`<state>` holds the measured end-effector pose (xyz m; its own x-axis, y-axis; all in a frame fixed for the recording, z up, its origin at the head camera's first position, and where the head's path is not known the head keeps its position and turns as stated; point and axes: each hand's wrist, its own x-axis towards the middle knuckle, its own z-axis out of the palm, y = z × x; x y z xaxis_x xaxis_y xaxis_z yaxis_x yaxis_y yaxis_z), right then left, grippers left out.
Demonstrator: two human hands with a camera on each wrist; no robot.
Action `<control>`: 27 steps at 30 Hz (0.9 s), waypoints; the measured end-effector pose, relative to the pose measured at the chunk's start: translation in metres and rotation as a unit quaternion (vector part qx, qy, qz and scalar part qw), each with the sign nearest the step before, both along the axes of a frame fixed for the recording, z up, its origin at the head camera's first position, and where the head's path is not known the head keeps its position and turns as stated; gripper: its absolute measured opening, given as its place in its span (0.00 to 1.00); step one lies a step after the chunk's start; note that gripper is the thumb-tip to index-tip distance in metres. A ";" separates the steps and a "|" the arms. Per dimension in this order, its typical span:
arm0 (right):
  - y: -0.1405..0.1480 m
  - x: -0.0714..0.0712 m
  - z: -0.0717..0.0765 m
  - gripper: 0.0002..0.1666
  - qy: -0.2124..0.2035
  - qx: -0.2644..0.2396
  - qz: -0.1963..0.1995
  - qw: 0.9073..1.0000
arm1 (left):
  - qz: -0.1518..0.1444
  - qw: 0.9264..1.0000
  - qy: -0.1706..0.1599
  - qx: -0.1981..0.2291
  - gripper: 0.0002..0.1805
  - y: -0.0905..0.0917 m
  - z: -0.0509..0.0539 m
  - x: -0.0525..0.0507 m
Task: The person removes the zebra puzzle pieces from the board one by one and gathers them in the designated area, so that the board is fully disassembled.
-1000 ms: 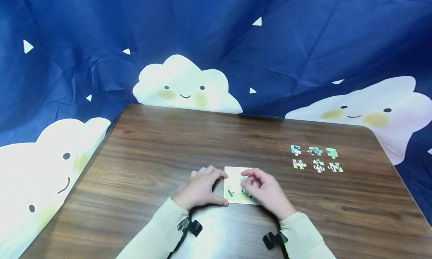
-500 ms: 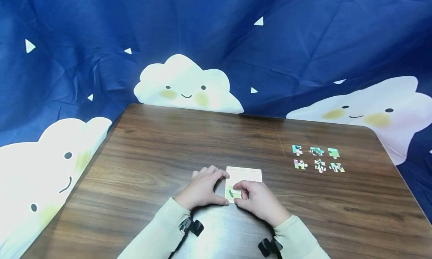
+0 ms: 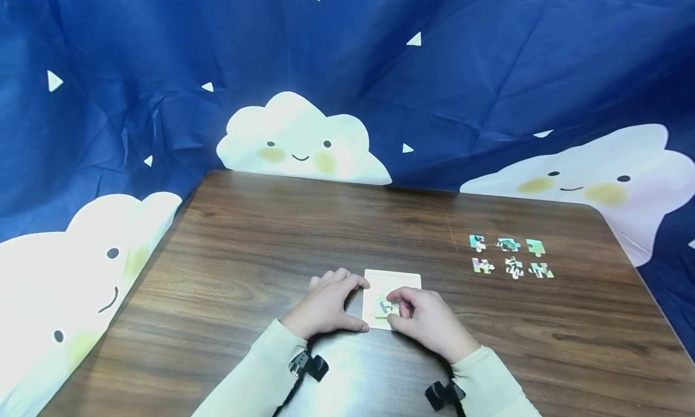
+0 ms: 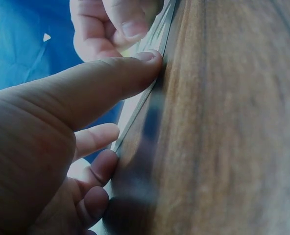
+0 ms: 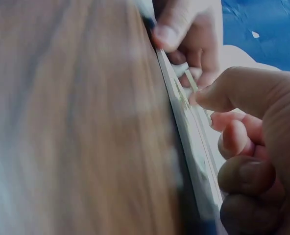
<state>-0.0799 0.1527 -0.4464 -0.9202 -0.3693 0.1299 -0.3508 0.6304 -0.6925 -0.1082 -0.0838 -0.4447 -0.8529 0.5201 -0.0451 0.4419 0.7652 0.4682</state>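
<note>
A white square puzzle tray (image 3: pixel 393 279) lies flat on the table. My left hand (image 3: pixel 326 304) rests at its left side, the thumb at the near corner and the index finger at the far one. The left wrist view shows that thumb (image 4: pixel 110 76) stretched out straight along the tray's edge. Between thumb and index finger, my right hand (image 3: pixel 431 321) pinches a green puzzle piece (image 3: pixel 382 306) over the tray. Seen from the right wrist, the piece (image 5: pixel 190 80) stands tilted up from the tray; its right part is hidden by fingers in the head view.
Several loose puzzle pieces lie in two rows toward the back right, among them a plain green one (image 3: pixel 535 247) and a striped one (image 3: pixel 513 267). A blue cloth (image 3: pixel 434 103) with white clouds hangs behind the brown wooden table (image 3: pixel 271 236).
My right hand has moved left and down to the tray's near edge and pinched the green piece. The piece is now raised and shifted right. The left hand stays in place.
</note>
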 end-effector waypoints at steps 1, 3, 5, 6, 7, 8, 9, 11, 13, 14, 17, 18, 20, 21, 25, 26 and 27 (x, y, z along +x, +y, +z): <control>0.004 -0.001 0.000 0.14 0.002 -0.004 -0.004 1.000 | 0.000 1.000 0.000 -0.001 0.40 0.000 0.000 0.000; 0.012 -0.002 -0.002 0.14 0.008 -0.008 -0.015 1.000 | 0.001 1.000 0.000 -0.003 0.40 0.000 0.000 0.000; 0.022 -0.003 -0.004 0.15 0.018 -0.006 -0.028 0.999 | 0.002 1.000 -0.001 -0.005 0.40 0.000 0.000 0.000; 0.027 -0.003 -0.006 0.15 0.021 -0.005 -0.035 0.999 | 0.002 1.000 -0.001 -0.005 0.40 0.000 0.000 0.000; 0.033 -0.003 -0.007 0.15 0.023 -0.003 -0.043 0.999 | 0.002 1.000 -0.002 -0.004 0.40 0.000 0.000 -0.001; 0.038 -0.004 -0.008 0.15 0.026 -0.001 -0.050 0.998 | 0.002 1.000 -0.003 -0.004 0.40 0.000 0.000 -0.001; 0.043 -0.004 -0.009 0.15 0.027 0.001 -0.058 0.998 | 0.002 1.000 -0.004 -0.004 0.40 0.000 0.000 -0.001; 0.054 -0.004 -0.011 0.15 0.028 0.005 -0.072 0.997 | 0.002 1.000 -0.005 -0.003 0.40 0.000 0.000 -0.001; 0.064 -0.005 -0.011 0.15 0.031 0.010 -0.085 0.996 | 0.002 1.000 -0.006 0.000 0.40 0.000 -0.001 -0.001; 0.070 -0.005 -0.011 0.15 0.036 0.014 -0.092 0.995 | 0.002 1.000 -0.006 0.000 0.40 0.000 -0.001 -0.001; 0.088 -0.007 -0.011 0.15 0.046 0.027 -0.113 0.992 | 0.002 1.000 -0.005 0.001 0.40 0.000 -0.001 0.000; 0.094 -0.008 -0.011 0.15 0.048 0.030 -0.119 0.991 | 0.003 1.000 -0.005 0.001 0.40 0.000 -0.002 0.000; 0.106 -0.009 -0.010 0.14 0.048 0.032 -0.130 0.990 | 0.003 1.000 -0.007 0.000 0.40 0.001 -0.002 0.000; 0.111 -0.009 -0.010 0.14 0.047 0.032 -0.135 0.989 | 0.003 1.000 -0.007 -0.001 0.40 0.001 -0.002 0.000; 0.131 -0.010 -0.008 0.14 0.040 0.043 -0.147 0.987 | 0.005 1.000 -0.007 -0.002 0.41 0.001 -0.003 -0.001; 0.135 -0.009 -0.008 0.14 0.037 0.049 -0.150 0.987 | 0.005 1.000 -0.007 -0.003 0.41 0.000 -0.003 -0.001; 0.138 -0.010 -0.007 0.14 0.034 0.054 -0.153 0.986 | 0.005 1.000 -0.007 -0.002 0.41 0.000 -0.003 -0.001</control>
<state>-0.0894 0.2912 -0.4539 -0.9812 -0.0916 0.1699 -0.1764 0.7832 -0.5963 -0.1093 -0.0836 -0.4478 -0.8573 0.5113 -0.0595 0.4276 0.7716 0.4710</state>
